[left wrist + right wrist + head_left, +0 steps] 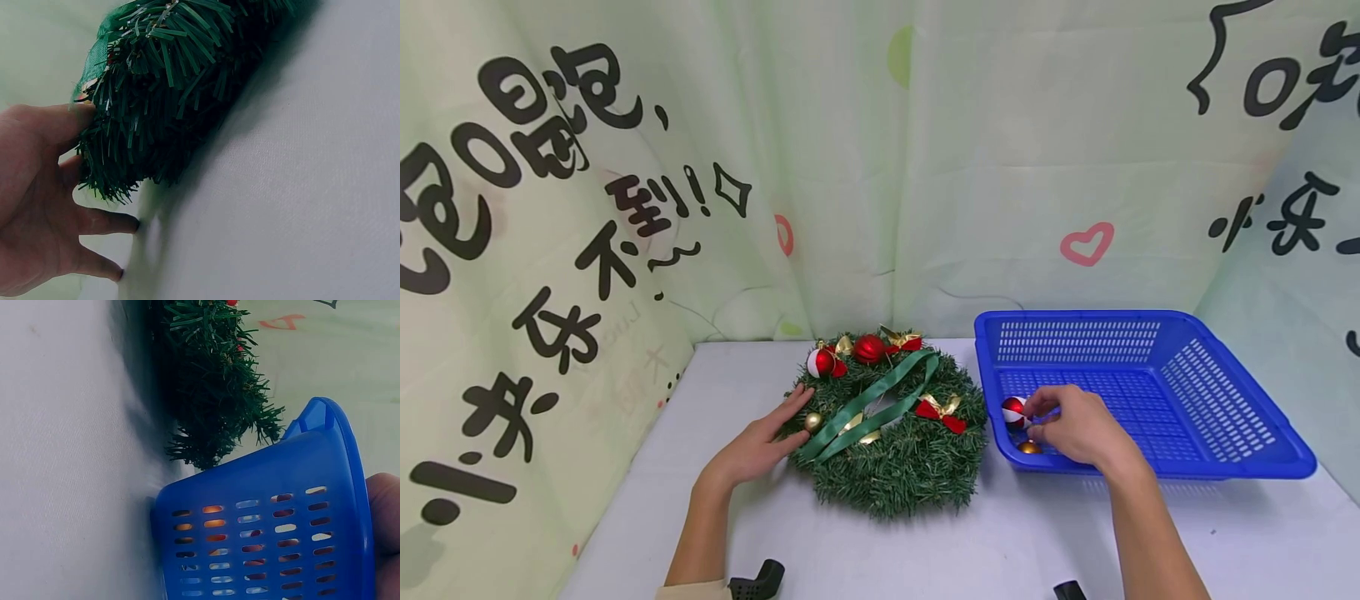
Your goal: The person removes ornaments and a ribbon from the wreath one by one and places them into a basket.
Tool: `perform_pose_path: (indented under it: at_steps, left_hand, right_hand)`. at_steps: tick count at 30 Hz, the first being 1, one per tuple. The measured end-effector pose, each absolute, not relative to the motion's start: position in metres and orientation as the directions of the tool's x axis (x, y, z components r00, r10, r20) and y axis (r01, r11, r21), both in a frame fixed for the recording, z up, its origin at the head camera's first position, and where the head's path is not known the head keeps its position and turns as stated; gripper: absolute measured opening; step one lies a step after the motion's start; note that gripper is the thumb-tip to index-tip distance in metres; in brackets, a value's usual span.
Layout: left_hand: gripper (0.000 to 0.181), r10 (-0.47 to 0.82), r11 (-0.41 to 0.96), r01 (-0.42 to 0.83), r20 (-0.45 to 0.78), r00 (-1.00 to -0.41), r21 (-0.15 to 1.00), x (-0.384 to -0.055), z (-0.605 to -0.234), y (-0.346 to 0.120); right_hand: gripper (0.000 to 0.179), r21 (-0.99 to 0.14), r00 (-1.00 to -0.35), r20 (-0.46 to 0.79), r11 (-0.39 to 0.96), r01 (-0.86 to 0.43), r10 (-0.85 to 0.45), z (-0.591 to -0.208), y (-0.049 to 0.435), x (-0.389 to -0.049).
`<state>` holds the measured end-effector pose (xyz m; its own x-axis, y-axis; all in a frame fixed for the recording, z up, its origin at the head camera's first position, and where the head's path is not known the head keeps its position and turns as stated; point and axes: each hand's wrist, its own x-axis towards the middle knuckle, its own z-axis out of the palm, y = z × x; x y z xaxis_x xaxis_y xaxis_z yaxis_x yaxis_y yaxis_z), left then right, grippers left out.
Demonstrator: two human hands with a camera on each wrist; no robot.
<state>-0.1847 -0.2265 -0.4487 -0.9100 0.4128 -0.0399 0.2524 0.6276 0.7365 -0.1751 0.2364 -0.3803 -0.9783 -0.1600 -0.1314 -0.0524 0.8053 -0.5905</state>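
Note:
A green wreath (895,475) lies on the white table. Red and gold baubles, red-and-gold bows and a loop of green ribbon (880,392) decorate it. My left hand (760,442) rests on its left edge with fingers spread. In the left wrist view, that hand's thumb and fingers touch the tinsel (156,81). Inside the left end of a blue basket (1150,392), my right hand (1078,425) pinches a red and white bauble (1014,412) with curled fingers. A gold bauble (1030,447) lies just below it. The right wrist view hides most of this hand behind the basket wall (250,481).
The basket stands close to the wreath's right side, its rim raised above the table (647,508). A pale green curtain (985,208) with black lettering surrounds the back and sides. Two black objects, one at the left wrist (758,581), show at the bottom edge.

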Motion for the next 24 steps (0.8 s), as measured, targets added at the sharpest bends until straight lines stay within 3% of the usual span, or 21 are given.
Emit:
perform_pose_path:
  at_steps: [18, 24]
  left_hand:
    - [0.068, 0.411, 0.629, 0.255, -0.036, -0.911, 0.734, -0.1837, -0.4489, -0.2265]
    - [0.069, 0.411, 0.634, 0.248, -0.047, -0.911, 0.732, -0.1856, -0.4502, -0.2271]
  right_hand:
    - [0.042, -0.647, -0.988, 0.000, 0.753, -0.118, -0.155, -0.3788, 0.2349, -0.1750]
    - [0.047, -0.760, -0.994, 0.013, 0.644, -0.083, -0.112, -0.3758, 0.2340, -0.1746]
